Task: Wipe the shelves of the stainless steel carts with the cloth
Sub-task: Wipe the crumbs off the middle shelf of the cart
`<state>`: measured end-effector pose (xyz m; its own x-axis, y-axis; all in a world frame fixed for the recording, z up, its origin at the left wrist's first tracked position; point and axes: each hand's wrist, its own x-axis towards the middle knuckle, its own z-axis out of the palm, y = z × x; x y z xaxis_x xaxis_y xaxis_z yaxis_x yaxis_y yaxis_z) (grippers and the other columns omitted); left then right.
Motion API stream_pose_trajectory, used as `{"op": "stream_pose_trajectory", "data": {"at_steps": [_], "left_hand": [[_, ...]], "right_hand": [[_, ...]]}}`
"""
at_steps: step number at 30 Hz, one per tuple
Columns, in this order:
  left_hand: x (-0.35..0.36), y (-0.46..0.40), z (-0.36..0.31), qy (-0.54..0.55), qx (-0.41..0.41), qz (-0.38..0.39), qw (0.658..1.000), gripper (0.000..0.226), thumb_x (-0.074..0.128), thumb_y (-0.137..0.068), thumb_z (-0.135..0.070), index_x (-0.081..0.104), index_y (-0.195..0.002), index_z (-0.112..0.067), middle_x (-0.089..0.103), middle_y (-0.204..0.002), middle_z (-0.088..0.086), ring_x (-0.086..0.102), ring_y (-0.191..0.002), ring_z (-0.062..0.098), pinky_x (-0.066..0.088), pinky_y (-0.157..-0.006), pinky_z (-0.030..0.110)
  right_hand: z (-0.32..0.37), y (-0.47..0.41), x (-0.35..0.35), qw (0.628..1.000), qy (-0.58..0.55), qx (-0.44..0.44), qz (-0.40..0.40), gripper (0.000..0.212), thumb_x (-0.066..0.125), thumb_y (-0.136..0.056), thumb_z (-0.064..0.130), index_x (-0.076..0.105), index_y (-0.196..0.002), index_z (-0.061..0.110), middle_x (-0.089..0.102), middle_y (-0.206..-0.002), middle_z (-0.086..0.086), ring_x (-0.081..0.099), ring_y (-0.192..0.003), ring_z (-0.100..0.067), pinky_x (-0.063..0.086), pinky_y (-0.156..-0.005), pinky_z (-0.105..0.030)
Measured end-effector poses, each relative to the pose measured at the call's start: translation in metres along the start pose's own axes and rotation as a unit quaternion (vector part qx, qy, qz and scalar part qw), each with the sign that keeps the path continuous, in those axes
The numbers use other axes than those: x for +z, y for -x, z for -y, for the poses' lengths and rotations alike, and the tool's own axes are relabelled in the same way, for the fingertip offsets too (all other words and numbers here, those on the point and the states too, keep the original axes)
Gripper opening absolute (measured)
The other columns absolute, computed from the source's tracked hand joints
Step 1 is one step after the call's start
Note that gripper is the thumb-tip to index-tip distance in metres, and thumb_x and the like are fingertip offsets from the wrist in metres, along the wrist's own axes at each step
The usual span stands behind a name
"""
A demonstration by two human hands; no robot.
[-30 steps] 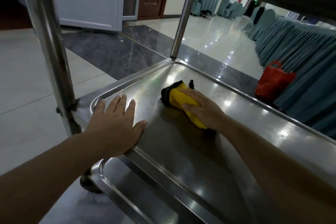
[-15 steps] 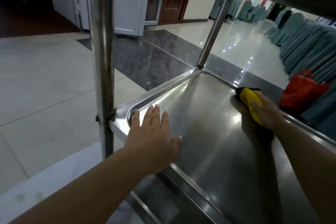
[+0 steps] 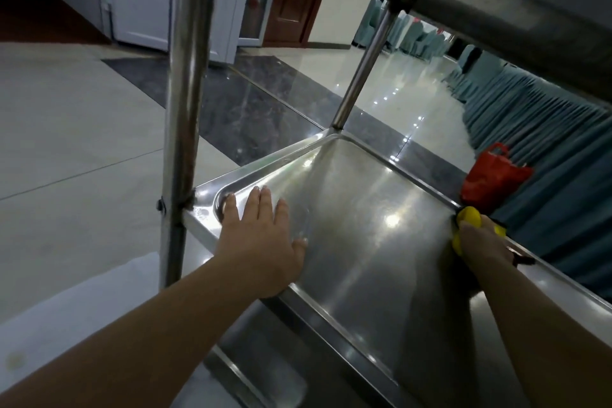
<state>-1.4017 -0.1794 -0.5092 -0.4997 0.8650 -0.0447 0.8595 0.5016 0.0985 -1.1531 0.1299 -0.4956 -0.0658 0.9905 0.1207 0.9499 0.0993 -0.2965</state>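
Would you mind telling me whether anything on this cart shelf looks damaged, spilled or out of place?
Nothing stands out. The stainless steel cart shelf looks flat and undented, with only light glare. The left hand rests flat near its corner, and the right hand presses the yellow cloth at the far rim.

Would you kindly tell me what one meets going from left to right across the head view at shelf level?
Cart post → left hand flat on the shelf → right hand gripping the yellow cloth → red bag.
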Motion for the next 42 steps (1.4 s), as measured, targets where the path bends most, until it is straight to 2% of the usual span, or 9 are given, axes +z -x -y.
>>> {"op": "stream_pose_trajectory", "data": {"at_steps": [3, 7, 14, 23, 28, 32, 35, 38, 42], "left_hand": [[0.0, -0.001, -0.001, 0.002, 0.0, 0.0, 1.0, 0.073, 0.01, -0.097, -0.057, -0.007, -0.152, -0.013, -0.013, -0.16, 0.017, -0.014, -0.147, 0.031, -0.011, -0.115, 0.057], [0.002, 0.002, 0.0, 0.014, -0.003, -0.018, 1.0, 0.073, 0.011, -0.097, -0.058, -0.007, -0.152, -0.014, -0.013, -0.159, 0.017, -0.014, -0.147, 0.031, -0.014, -0.113, 0.056], [0.005, 0.007, 0.005, 0.014, 0.005, -0.021, 1.0, 0.073, 0.014, -0.097, -0.057, -0.006, -0.153, -0.014, -0.014, -0.159, 0.018, -0.015, -0.147, 0.032, -0.011, -0.115, 0.056], [0.003, 0.003, 0.008, 0.036, 0.0, -0.014, 0.999, 0.08, 0.017, -0.094, -0.063, -0.002, -0.153, -0.012, -0.004, -0.162, 0.012, -0.005, -0.149, 0.028, -0.004, -0.117, 0.055], [0.006, 0.008, 0.011, 0.063, 0.015, -0.061, 0.996, 0.093, 0.017, -0.087, -0.074, 0.012, -0.152, -0.009, 0.011, -0.161, 0.012, 0.008, -0.148, 0.027, 0.005, -0.118, 0.052], [0.007, 0.013, 0.013, 0.046, 0.038, -0.057, 0.997, 0.092, 0.022, -0.086, -0.074, 0.02, -0.149, -0.008, 0.017, -0.159, 0.013, 0.013, -0.146, 0.029, 0.012, -0.118, 0.05], [0.011, 0.024, 0.022, 0.035, 0.089, -0.057, 0.994, 0.106, 0.006, -0.076, -0.085, 0.023, -0.148, -0.009, 0.022, -0.157, 0.012, 0.017, -0.145, 0.029, 0.016, -0.117, 0.049], [0.006, 0.034, 0.03, 0.046, 0.127, -0.03, 0.99, 0.132, -0.011, -0.054, -0.097, 0.017, -0.15, -0.011, 0.019, -0.158, 0.011, 0.015, -0.146, 0.028, 0.015, -0.118, 0.048], [-0.001, 0.036, 0.035, 0.017, 0.136, 0.005, 0.991, 0.15, 0.003, -0.037, -0.107, 0.008, -0.152, -0.01, 0.006, -0.162, 0.011, 0.007, -0.148, 0.027, 0.012, -0.119, 0.047]], "right_hand": [[0.044, -0.003, 0.013, 0.994, 0.014, -0.105, 0.003, 0.028, 0.036, -0.094, 0.05, 0.048, -0.107, 0.028, 0.046, -0.13, -0.02, 0.044, -0.119, -0.044, 0.035, -0.102, -0.056], [0.118, -0.018, 0.036, 0.989, -0.046, -0.114, 0.08, 0.052, 0.022, -0.093, 0.062, 0.037, -0.137, 0.038, 0.035, -0.149, -0.013, 0.037, -0.132, -0.041, 0.025, -0.109, -0.061], [0.229, 0.002, 0.07, 0.949, -0.102, -0.262, 0.141, 0.056, 0.025, -0.088, 0.071, 0.035, -0.137, 0.047, 0.039, -0.148, -0.002, 0.04, -0.132, -0.034, 0.028, -0.109, -0.058], [0.181, 0.092, 0.05, 0.894, -0.072, -0.402, 0.185, 0.047, 0.043, -0.1, 0.039, 0.03, -0.145, 0.045, 0.032, -0.154, 0.002, 0.034, -0.138, -0.025, 0.028, -0.112, -0.049], [0.067, 0.155, 0.008, 0.906, -0.07, -0.374, 0.185, 0.043, 0.036, -0.096, 0.058, 0.013, -0.126, 0.077, 0.019, -0.159, 0.014, 0.022, -0.143, -0.013, 0.021, -0.117, -0.043], [0.014, 0.172, -0.018, 0.934, -0.084, -0.304, 0.168, 0.045, 0.038, -0.095, 0.052, 0.017, -0.132, 0.065, 0.023, -0.158, 0.007, 0.023, -0.145, -0.015, 0.022, -0.117, -0.042], [0.035, 0.168, -0.01, 0.967, -0.057, -0.219, 0.119, 0.048, 0.037, -0.101, 0.045, 0.023, -0.146, 0.046, 0.025, -0.158, 0.002, 0.026, -0.143, -0.022, 0.023, -0.115, -0.046], [0.083, 0.183, 0.006, 0.987, -0.026, -0.13, 0.092, 0.051, 0.029, -0.099, 0.05, 0.019, -0.148, 0.045, 0.017, -0.161, 0.0, 0.023, -0.143, -0.032, 0.018, -0.112, -0.061], [0.132, 0.231, 0.021, 0.97, 0.0, -0.223, 0.095, 0.052, 0.029, -0.097, 0.05, 0.014, -0.146, 0.048, 0.014, -0.161, -0.003, 0.022, -0.142, -0.037, 0.021, -0.108, -0.064]]}}
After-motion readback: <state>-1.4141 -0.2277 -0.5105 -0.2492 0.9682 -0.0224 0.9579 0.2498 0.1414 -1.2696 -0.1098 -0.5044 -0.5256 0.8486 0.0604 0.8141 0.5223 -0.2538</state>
